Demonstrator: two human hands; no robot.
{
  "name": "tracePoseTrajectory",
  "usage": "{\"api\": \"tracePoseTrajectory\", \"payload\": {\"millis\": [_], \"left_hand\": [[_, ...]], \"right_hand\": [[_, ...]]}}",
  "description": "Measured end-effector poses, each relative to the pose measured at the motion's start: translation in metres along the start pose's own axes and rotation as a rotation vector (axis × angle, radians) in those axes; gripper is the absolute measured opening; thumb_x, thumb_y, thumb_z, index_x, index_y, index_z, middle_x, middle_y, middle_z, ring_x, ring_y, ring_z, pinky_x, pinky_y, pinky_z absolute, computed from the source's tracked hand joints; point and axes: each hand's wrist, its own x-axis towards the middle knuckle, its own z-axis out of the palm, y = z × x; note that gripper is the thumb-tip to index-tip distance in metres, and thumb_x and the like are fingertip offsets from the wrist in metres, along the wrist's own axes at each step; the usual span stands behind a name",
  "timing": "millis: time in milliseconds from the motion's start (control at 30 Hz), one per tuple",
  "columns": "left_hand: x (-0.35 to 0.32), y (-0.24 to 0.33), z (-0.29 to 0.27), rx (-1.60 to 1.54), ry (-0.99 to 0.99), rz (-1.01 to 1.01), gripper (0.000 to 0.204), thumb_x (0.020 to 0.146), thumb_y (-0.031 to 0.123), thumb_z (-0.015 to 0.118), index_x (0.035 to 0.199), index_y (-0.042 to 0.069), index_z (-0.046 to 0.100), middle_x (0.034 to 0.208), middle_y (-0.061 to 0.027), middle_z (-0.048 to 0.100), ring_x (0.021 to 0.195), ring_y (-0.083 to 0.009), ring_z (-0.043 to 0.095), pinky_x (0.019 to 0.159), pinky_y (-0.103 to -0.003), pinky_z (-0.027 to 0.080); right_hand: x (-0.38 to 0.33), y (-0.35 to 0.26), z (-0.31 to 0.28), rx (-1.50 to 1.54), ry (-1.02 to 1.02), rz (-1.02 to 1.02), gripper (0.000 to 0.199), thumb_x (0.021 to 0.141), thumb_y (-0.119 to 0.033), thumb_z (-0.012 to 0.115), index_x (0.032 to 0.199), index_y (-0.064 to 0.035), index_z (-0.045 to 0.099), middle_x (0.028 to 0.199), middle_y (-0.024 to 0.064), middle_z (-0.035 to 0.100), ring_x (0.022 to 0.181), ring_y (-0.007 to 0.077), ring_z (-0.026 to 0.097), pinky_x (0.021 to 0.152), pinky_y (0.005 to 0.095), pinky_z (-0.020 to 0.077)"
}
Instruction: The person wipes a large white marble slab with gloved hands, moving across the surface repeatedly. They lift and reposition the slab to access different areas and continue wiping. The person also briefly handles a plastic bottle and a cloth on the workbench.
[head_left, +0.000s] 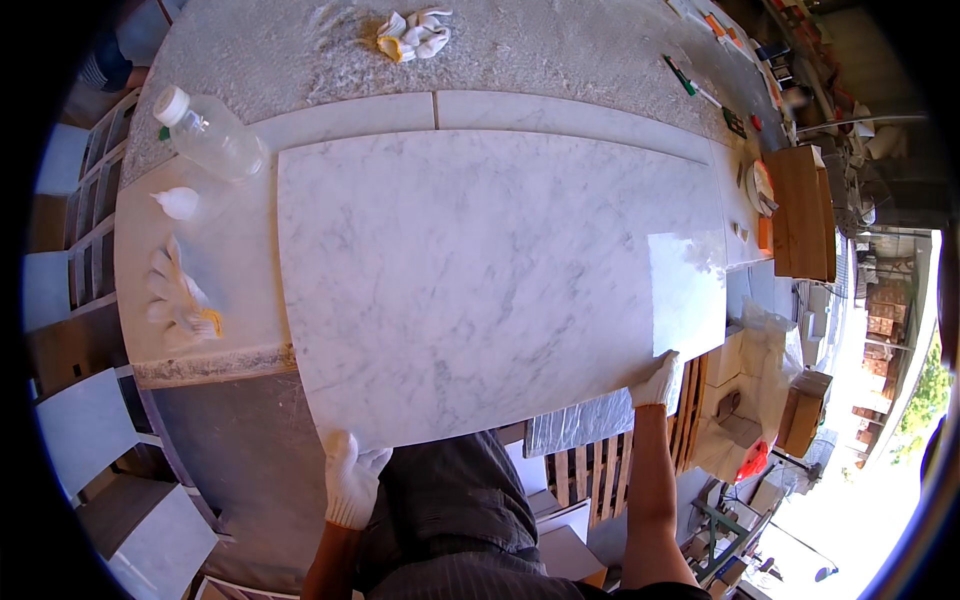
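Observation:
A large white marble slab point(480, 270) with grey veins and a glossy face lies across the worktable, its near edge jutting out over the table's front. My left hand point(352, 482), in a white knit glove, holds the slab at its near left corner. Along the near edge toward the right, my right hand point(657, 384), gloved too, grips the slab; the fingers beneath it are hidden. Bright light reflects off the slab's right end.
Left of the slab stand a clear plastic bottle point(222, 140), a small white squeeze bulb point(178, 203) and a loose glove point(180, 300). Crumpled gloves point(414, 36) lie at the far side. A cardboard box point(803, 215) sits at the right; wooden pallets point(592, 472) are below.

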Motion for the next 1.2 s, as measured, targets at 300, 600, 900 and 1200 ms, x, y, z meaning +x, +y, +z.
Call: {"api": "tracePoseTrajectory", "payload": {"millis": [300,600,900,1200], "left_hand": [[-0.001,0.002,-0.001,0.144,-0.071,0.028,0.048,0.104,0.037,0.057,0.139,0.004,0.051,0.132,-0.0120,0.062,0.121,-0.0289,0.060,0.102,-0.048,0.047],[-0.006,-0.024,-0.028,0.204,0.196,0.097,0.026,0.103,0.023,0.060,0.121,0.006,0.056,0.113,-0.0075,0.057,0.104,-0.0236,0.057,0.091,-0.045,0.050],[-0.020,-0.049,-0.070,0.509,0.383,0.120,0.010,0.101,0.017,0.063,0.101,0.009,0.058,0.093,0.0007,0.044,0.085,-0.0127,0.046,0.079,-0.036,0.047],[-0.024,-0.050,-0.097,0.672,0.343,0.084,0.009,0.101,0.017,0.061,0.101,0.008,0.058,0.094,-0.0007,0.046,0.086,-0.0139,0.047,0.078,-0.036,0.048]], "right_hand": [[0.012,0.014,0.000,-0.209,0.297,-0.206,0.060,0.105,-0.059,0.041,0.140,-0.0115,0.051,0.139,0.0008,0.053,0.123,0.0170,0.050,0.108,0.0348,0.0401],[0.027,0.015,-0.027,-0.288,0.429,-0.290,0.065,0.102,-0.061,0.046,0.135,-0.0069,0.056,0.130,0.0024,0.056,0.117,0.0164,0.051,0.104,0.0338,0.0413],[0.013,0.014,-0.013,-0.399,0.407,-0.315,0.068,0.104,-0.060,0.043,0.138,-0.0021,0.053,0.125,0.0011,0.057,0.113,0.0131,0.052,0.102,0.0291,0.0418],[0.014,0.013,-0.015,-0.422,0.441,-0.268,0.078,0.104,-0.064,0.036,0.149,0.0003,0.041,0.144,0.0095,0.048,0.125,0.0203,0.049,0.108,0.0346,0.0392]]}}
